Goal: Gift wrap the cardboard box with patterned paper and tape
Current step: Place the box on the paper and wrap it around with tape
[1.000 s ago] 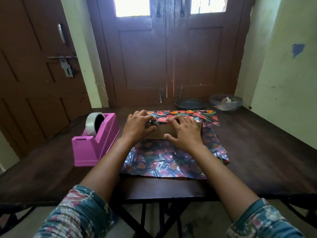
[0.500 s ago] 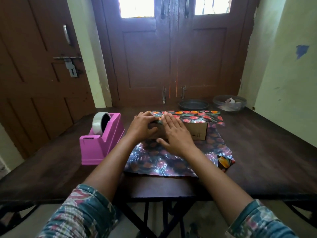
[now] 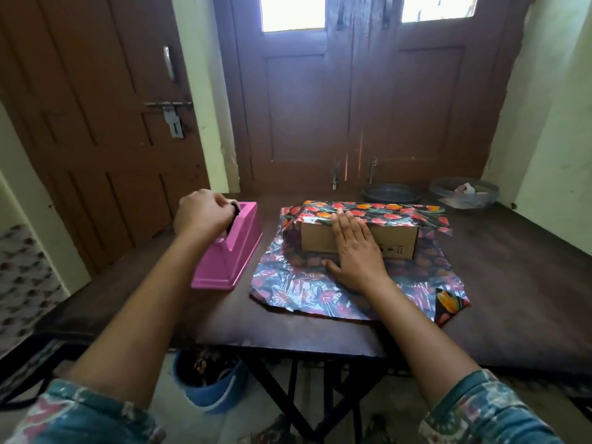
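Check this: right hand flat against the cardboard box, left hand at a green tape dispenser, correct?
No: the head view shows a pink tape dispenser, not green. The right hand is flat against the cardboard box, the left hand at the dispenser.

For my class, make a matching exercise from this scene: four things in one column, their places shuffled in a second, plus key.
1. tape dispenser
2. cardboard box
3. right hand
4. blue bucket

A. under the table
B. flat against the box's near side
C. on the patterned paper
D. left of the paper, left hand on its tape roll

Pairs: 1-D, 2-C, 3-B, 4-A
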